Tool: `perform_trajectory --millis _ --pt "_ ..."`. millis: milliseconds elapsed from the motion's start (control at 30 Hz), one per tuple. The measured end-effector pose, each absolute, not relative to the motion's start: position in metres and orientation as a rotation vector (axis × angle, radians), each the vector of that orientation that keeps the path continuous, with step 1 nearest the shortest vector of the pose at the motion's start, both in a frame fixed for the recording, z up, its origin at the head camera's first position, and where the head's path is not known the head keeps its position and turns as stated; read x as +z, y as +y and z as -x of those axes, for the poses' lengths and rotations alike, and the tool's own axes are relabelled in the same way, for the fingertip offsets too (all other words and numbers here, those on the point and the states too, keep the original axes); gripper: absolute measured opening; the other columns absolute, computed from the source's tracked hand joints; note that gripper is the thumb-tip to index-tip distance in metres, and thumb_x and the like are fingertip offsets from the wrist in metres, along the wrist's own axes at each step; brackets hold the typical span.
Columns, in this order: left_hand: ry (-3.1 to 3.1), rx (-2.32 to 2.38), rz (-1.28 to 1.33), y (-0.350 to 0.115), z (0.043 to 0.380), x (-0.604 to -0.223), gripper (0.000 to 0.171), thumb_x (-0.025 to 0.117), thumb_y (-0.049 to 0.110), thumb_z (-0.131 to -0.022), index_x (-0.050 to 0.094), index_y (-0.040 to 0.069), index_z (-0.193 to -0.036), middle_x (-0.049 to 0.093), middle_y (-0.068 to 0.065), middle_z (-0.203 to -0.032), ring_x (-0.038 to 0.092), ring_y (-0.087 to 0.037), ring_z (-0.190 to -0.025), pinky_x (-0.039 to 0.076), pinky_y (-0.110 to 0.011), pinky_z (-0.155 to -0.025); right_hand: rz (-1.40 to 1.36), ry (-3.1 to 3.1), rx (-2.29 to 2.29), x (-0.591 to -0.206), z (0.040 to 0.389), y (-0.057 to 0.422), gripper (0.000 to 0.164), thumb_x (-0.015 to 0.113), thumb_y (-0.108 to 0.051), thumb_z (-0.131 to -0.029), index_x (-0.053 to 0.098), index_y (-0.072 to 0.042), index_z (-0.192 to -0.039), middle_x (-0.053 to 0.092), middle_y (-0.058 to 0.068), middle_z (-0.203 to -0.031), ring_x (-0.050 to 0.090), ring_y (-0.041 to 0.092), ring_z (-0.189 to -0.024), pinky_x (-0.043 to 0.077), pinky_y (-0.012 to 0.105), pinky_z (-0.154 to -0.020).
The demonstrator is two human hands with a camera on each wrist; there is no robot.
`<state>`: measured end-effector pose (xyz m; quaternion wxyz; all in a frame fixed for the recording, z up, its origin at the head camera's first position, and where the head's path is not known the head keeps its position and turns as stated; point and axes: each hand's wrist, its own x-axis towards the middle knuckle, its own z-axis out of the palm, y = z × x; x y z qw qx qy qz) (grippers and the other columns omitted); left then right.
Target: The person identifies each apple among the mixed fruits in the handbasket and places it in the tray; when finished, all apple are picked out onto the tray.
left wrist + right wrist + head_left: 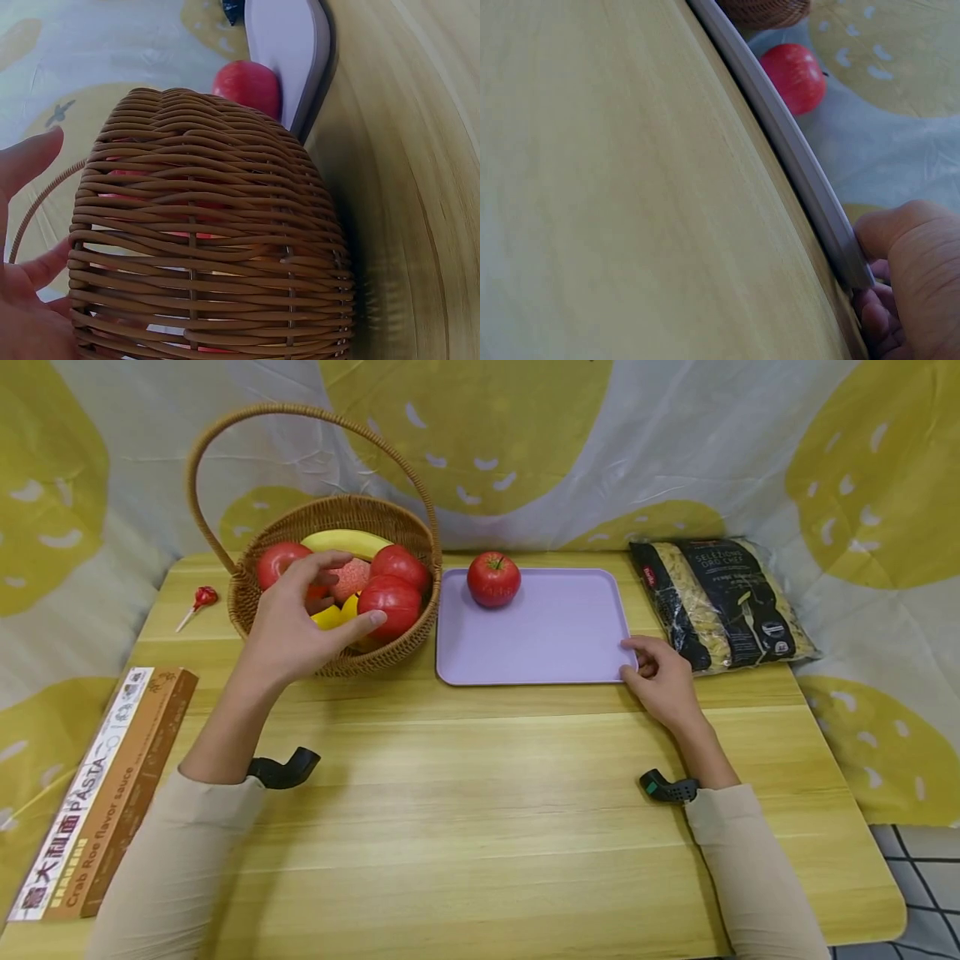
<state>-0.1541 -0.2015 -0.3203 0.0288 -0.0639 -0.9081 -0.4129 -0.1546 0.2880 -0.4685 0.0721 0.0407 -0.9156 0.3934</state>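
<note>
My left hand (288,627) hovers over the wicker basket (375,662), thumb and fingers spread apart. Below it, round red fruits (393,602), a banana (345,539), a bumpy pink fruit (350,578) and something yellow (349,608) fill the basket. In the left wrist view the thumb and fingers show beside the woven wall (202,210). On the right, my right hand (663,683) pinches the near right corner of a lilac tray (540,635); the right wrist view shows its thumb against the tray edge (795,150). A red apple (493,581) sits near the tray's back left corner.
A bag of pasta (723,602) lies to the right of the tray. At the left stand a long pasta box (112,785) and a red lollipop (202,598). The basket's tall handle (300,410) arches up, and a patterned cloth (637,443) hangs behind the wooden table.
</note>
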Motion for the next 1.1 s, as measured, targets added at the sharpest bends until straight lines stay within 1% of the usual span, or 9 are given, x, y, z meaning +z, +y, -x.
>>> perform_trajectory --millis 200,367,567,700,767,967,1100 --pt "-2.876 -1.239 0.165 -0.202 0.157 -0.32 0.088 0.081 0.057 -0.081 0.044 0.025 -0.155 0.052 -0.006 -0.149 0.057 -0.031 -0.129 0.048 -0.052 -0.109 -0.119 -2.745 1.186 -0.468 0.155 0.288 0.039 0.071 -0.009 -0.092 0.069 -0.007 -0.131 0.064 0.015 -0.104 0.053 0.017 -0.08 0.04 0.013 -0.071" --pt "-2.914 -1.225 0.155 -0.201 0.161 -0.32 0.091 0.081 0.059 -0.081 0.043 0.023 -0.156 0.056 -0.011 -0.141 0.053 -0.03 -0.127 0.048 -0.054 -0.107 -0.125 -2.747 1.185 -0.468 0.156 0.288 0.039 0.07 -0.009 -0.092 0.069 -0.006 -0.13 0.063 0.016 -0.102 0.052 0.019 -0.08 0.039 0.014 -0.07" --pt "-2.94 -1.284 0.17 -0.196 0.168 -0.32 0.093 0.082 0.058 -0.081 0.043 0.021 -0.156 0.055 -0.013 -0.144 0.052 -0.031 -0.129 0.048 -0.054 -0.11 -0.101 -2.756 1.178 -0.47 0.157 0.289 0.039 0.071 -0.008 -0.091 0.069 -0.008 -0.131 0.063 0.014 -0.103 0.052 0.018 -0.079 0.039 0.014 -0.07" --pt "-2.981 -1.27 0.182 -0.195 0.171 -0.321 0.097 0.081 0.061 -0.08 0.04 0.021 -0.158 0.055 -0.013 -0.144 0.054 -0.032 -0.13 0.049 -0.054 -0.109 -0.111 -2.752 1.194 -0.469 0.157 0.288 0.039 0.071 -0.008 -0.092 0.069 -0.008 -0.131 0.063 0.015 -0.102 0.053 0.02 -0.08 0.039 0.013 -0.07" --pt "-3.001 -1.249 0.189 -0.195 0.172 -0.321 0.097 0.079 0.063 -0.08 0.04 0.021 -0.158 0.055 -0.014 -0.144 0.055 -0.034 -0.129 0.05 -0.055 -0.107 -0.127 -2.747 1.205 -0.469 0.156 0.288 0.039 0.071 -0.008 -0.092 0.069 -0.006 -0.131 0.063 0.016 -0.102 0.053 0.022 -0.08 0.039 0.013 -0.07" --pt "-3.073 -1.145 0.199 -0.194 0.174 -0.32 0.098 0.075 0.07 -0.08 0.04 0.022 -0.157 0.056 -0.018 -0.145 0.051 -0.038 -0.133 0.044 -0.063 -0.104 -0.122 -2.756 1.202 -0.468 0.156 0.288 0.039 0.07 -0.008 -0.092 0.069 -0.006 -0.131 0.062 0.017 -0.102 0.052 0.022 -0.08 0.039 0.014 -0.07" --pt "-3.104 -1.146 0.208 -0.193 0.176 -0.321 0.1 0.075 0.072 -0.079 0.039 0.022 -0.158 0.055 -0.017 -0.145 0.05 -0.037 -0.135 0.042 -0.063 -0.106 -0.11 -2.76 1.195 -0.468 0.156 0.289 0.04 0.07 -0.009 -0.092 0.069 -0.007 -0.131 0.062 0.015 -0.104 0.052 0.02 -0.08 0.039 0.014 -0.071"
